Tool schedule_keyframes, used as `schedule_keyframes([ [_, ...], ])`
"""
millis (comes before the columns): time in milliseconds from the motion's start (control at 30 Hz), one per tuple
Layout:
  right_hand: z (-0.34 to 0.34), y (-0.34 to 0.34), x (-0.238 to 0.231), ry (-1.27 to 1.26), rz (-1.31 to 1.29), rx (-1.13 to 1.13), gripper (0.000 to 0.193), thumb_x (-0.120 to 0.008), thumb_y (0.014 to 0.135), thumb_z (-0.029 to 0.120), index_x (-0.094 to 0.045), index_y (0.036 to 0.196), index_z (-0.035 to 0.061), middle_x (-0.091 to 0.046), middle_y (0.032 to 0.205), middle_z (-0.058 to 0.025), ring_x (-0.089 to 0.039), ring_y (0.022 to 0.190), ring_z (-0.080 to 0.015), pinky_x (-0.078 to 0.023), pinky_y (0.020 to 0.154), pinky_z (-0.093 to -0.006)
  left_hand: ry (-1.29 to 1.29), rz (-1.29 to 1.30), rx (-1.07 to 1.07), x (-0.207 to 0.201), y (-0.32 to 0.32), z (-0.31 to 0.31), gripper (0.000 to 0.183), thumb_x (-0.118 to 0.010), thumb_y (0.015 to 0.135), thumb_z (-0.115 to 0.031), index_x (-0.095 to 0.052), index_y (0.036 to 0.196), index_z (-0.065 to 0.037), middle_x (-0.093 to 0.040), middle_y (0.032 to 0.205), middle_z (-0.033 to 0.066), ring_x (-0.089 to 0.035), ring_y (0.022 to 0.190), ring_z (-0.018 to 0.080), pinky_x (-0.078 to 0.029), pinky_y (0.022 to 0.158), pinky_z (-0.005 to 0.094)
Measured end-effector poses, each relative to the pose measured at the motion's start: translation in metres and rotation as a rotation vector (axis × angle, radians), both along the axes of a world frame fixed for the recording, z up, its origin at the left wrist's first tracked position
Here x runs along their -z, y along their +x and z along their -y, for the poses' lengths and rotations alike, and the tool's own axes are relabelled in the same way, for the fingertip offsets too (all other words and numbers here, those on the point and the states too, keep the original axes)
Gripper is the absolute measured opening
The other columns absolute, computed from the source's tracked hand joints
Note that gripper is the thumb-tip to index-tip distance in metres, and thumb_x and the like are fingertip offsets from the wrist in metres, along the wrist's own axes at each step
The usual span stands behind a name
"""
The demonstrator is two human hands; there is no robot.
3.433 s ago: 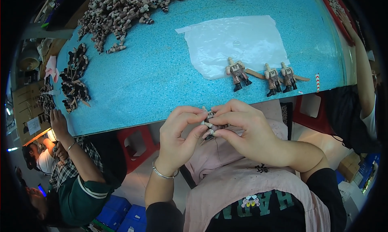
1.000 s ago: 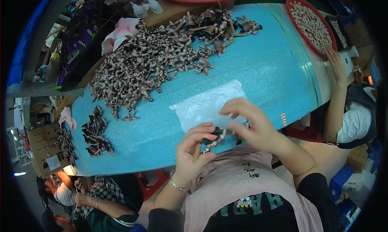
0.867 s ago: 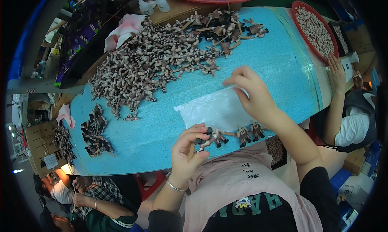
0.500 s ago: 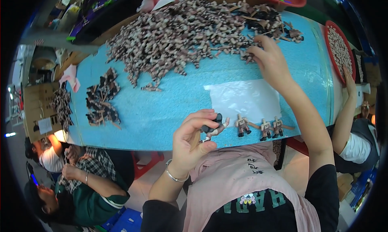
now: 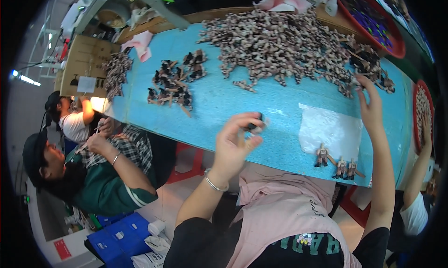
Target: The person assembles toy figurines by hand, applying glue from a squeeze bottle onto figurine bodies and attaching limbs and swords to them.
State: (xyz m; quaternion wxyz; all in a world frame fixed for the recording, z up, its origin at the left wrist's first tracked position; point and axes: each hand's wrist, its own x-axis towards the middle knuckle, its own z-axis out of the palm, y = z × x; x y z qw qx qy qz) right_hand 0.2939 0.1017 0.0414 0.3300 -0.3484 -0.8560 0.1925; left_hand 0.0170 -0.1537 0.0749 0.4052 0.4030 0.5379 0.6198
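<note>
My left hand [image 5: 235,144] is closed on a small toy figure [image 5: 255,123], held above the near side of the blue table. Its black part shows between my fingertips; the rest is blurred or covered by my fingers. At the right edge of a big heap of beige and brown toy figure pieces [image 5: 289,48], my right hand [image 5: 372,104] has thumb and finger pinched together. What lies between those fingertips blends into the heap. Three toy figures [image 5: 322,156] with dark feet lie by the near edge of a clear plastic sheet [image 5: 329,128].
A cluster of darker figures [image 5: 172,83] lies left on the blue table [image 5: 210,114], with a smaller pile [image 5: 118,74] beyond it. Red trays [image 5: 399,46] stand at the far right and right edge. Co-workers [image 5: 107,174] sit to the left; another person's arm [image 5: 417,167] is at right.
The view has swung left, so the table appears shifted right. My left hand still holds the figure, now farther from the three lying figures. My right hand stays at the heap's right edge.
</note>
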Motion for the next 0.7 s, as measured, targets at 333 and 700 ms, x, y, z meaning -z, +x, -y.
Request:
schedule_keyframes([
  [333,0.076,0.030,-0.027,-0.853,-0.367,0.074,0.028,-0.050,0.092,0.011,-0.051,0.118,0.0024,-0.055,0.081,-0.0006,-0.046,0.069,-0.0064,-0.038,0.062,-0.0204,-0.102,-1.220,-0.646,0.012,-0.191,-0.011,0.027,-0.069,0.080,-0.008,-0.061,0.105,-0.002,-0.061,0.109,0.0137,-0.057,0.103,0.0266,-0.044,0.090,0.0372],
  [700,0.101,0.019,-0.008,-0.424,-0.043,0.011,0.011,-0.065,0.079,0.002,-0.063,0.090,0.0022,-0.060,0.089,-0.0111,-0.059,0.081,-0.0278,-0.048,0.069,-0.0348,0.047,-0.954,0.384,0.024,0.091,-0.027,0.060,-0.072,0.072,-0.011,-0.049,0.128,-0.002,-0.052,0.126,0.0173,-0.050,0.115,0.0333,-0.038,0.096,0.0432],
])
